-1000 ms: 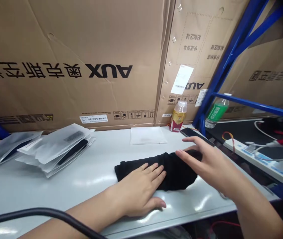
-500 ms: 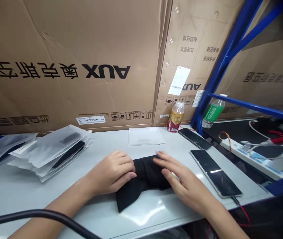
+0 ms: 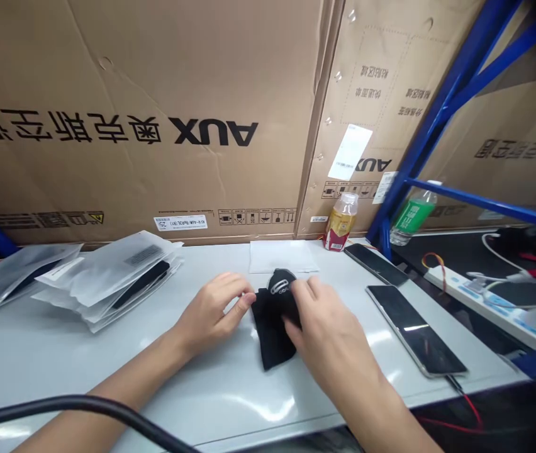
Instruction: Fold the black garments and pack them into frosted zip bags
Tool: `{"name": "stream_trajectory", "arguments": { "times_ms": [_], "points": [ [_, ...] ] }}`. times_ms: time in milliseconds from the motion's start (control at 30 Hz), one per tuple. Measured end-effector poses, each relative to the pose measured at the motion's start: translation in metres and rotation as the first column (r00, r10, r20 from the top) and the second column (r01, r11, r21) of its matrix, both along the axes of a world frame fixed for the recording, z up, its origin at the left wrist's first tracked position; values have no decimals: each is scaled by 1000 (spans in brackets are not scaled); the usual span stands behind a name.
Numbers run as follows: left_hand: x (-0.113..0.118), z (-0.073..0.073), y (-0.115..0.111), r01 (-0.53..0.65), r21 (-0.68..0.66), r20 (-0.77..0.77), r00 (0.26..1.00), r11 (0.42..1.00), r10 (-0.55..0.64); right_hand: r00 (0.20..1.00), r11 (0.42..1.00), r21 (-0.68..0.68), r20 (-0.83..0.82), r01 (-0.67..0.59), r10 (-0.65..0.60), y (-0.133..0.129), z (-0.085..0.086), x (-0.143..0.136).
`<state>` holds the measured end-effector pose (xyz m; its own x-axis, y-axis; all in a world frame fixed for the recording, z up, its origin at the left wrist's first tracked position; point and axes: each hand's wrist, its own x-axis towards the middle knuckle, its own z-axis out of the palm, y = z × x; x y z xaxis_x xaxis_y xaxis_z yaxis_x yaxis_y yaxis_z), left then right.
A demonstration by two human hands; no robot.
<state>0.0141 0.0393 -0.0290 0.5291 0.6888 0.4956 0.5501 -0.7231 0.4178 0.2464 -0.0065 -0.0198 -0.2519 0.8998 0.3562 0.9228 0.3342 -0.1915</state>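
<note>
A black cloth piece (image 3: 275, 333), folded over, lies on the white table in front of me. A small white printed mark shows on its upper, rounded part. My left hand (image 3: 221, 305) pinches the cloth's upper left edge between thumb and fingers. On the other side, my right hand (image 3: 324, 324) grips the folded part, its fingertips partly hidden by the hand itself. Just beyond the cloth lies a flat, frosted plastic bag (image 3: 282, 257).
Frosted bags (image 3: 107, 270) are piled at the left, some with dark contents. Two phones (image 3: 416, 330) lie at the right, the nearer one plugged into a cable. A drink bottle (image 3: 342, 221) stands behind them. Large cartons (image 3: 131, 63) and a blue frame (image 3: 438, 119) border the table (image 3: 192, 402). A black cable (image 3: 83, 406) crosses the foreground.
The cloth's right part has been folded over to the left, so it is narrower and its white mark shows. My right hand has moved left and closed on it.
</note>
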Motion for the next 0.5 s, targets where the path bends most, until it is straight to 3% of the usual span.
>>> {"name": "stream_trajectory", "arguments": {
  "times_ms": [67,133,200,267,367,500],
  "points": [
    [4,1,-5,-32,-18,69,997,999,33,988,986,-67,-24,-154,153,-7,1,-11],
    [12,4,-11,-45,-12,65,997,999,46,930,935,-123,-204,-333,304,-12,0,-10],
    [21,6,-15,-17,-20,-29,999,1000,16,842,900,-100,-409,-423,351,-13,-1,0],
    [31,5,-18,23,-57,-169,985,998,-32,786,928,-16,-537,-372,306,-9,-4,12],
    [40,-5,-17,30,-140,-336,939,990,-76,796,972,61,-563,-228,222,4,-13,20],
    [36,-23,-15,45,-173,-447,887,984,-119,874,964,-107,-455,-245,172,17,-37,7]
  ]
}}
